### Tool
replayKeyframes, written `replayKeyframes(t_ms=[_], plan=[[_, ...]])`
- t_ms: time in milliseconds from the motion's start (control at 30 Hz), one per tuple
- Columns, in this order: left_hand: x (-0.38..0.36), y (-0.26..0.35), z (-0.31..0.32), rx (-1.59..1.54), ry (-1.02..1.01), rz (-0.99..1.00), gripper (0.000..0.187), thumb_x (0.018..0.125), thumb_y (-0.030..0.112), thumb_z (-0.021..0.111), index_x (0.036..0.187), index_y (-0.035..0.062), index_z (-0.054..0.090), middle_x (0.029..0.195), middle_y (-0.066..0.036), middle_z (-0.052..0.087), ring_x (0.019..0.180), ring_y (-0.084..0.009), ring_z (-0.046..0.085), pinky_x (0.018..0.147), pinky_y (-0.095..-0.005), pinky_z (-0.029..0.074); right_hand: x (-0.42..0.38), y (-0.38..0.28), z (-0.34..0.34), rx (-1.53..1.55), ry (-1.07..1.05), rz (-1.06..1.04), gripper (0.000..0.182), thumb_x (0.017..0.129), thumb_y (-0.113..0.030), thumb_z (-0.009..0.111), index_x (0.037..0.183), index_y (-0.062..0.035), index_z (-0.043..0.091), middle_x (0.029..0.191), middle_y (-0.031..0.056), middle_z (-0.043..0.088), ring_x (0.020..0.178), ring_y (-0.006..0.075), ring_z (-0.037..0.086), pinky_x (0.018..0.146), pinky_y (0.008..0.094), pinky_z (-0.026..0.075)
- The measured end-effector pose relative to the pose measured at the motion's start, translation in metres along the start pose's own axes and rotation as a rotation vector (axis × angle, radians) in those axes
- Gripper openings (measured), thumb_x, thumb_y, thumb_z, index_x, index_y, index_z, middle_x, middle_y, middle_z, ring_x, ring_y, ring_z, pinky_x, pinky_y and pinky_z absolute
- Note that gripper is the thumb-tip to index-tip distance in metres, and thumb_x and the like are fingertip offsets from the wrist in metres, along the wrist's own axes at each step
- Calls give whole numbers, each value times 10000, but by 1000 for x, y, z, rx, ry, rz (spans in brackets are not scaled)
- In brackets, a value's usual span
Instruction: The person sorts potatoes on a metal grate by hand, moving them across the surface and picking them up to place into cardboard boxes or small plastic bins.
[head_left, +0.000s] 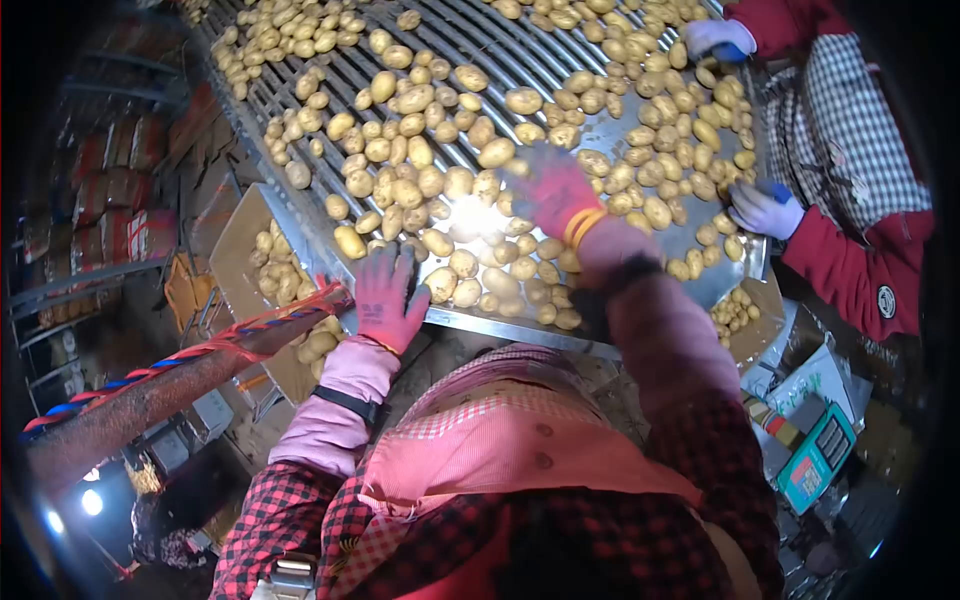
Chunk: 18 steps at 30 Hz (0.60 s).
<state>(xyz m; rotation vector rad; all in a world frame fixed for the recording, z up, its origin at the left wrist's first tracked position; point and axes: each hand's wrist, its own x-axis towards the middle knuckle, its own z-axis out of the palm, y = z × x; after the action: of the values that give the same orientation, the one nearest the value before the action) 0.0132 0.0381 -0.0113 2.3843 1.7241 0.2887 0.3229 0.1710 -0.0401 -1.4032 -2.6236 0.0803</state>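
Many potatoes (405, 193) lie over a metal roller table (440, 318) and its smooth tray. My left hand (386, 298), in a pink glove with grey fingertips, rests at the near edge of the tray, fingers spread and pointing away from me, beside a few potatoes. My right hand (556, 192), in a similar glove with yellow bands at the wrist, reaches over the potatoes near the middle. Its fingers are smeared by motion, and whether they hold a potato cannot be made out.
On the right a co-worker's gloved hands (766, 211) are at the potatoes. A rusty pole (180, 400) wrapped in red and blue cord juts in from the left. Boxes of potatoes (285, 270) stand under both sides. A green scale (816, 458) is at lower right.
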Motion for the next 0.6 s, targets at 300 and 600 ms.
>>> replayKeyframes(t_ms=[300,600], plan=[[-18,1,6,-10,1,-62,649,825,324,646,1392,68,464,1427,-193,439,1299,-433,396,1122,-549,231,20,7,-33,192,-94,377,443,864,-315,644,1295,-295,542,1305,103,553,1109,304,611,871,460,519],[-30,-5,1,-98,7,-20,610,838,317,633,1365,47,487,1368,-202,497,1282,-407,419,1106,-556,242,-14,21,-43,1304,99,762,321,903,-288,654,1158,-97,626,1170,133,645,1022,284,658,881,372,520]])
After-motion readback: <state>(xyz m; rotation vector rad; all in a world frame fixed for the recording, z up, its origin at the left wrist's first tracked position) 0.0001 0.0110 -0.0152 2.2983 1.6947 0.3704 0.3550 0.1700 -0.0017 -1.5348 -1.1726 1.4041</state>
